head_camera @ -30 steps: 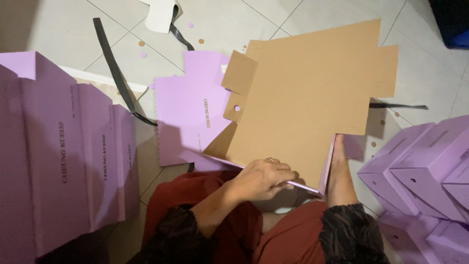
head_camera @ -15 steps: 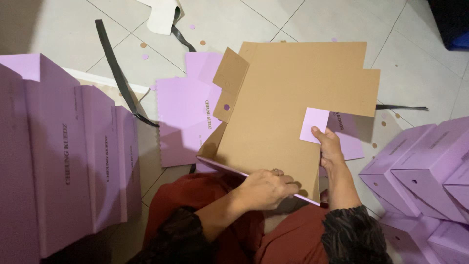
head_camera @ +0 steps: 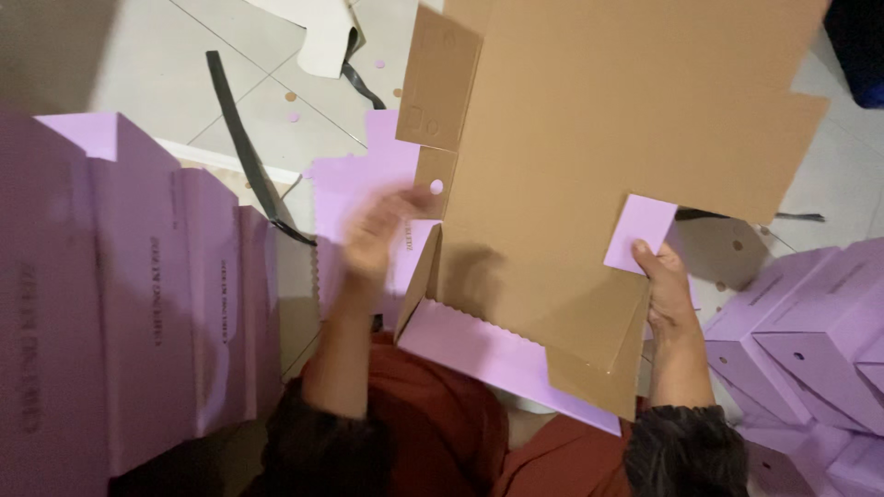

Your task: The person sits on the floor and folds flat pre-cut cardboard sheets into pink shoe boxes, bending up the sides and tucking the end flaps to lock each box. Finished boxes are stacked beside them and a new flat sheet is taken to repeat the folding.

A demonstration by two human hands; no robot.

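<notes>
Head view: 2 hands (head_camera: 665,293) fold 1 cardboard box (head_camera: 589,184) (lilac outside).

The left hand (head_camera: 378,230) is raised, blurred, fingers spread; the right hand (head_camera: 665,290) pinches, thumb up, forearm extended forward.

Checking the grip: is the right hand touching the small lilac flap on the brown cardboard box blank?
Touching. The head view shows the right hand pinching the small lilac flap at its lower edge.
</notes>
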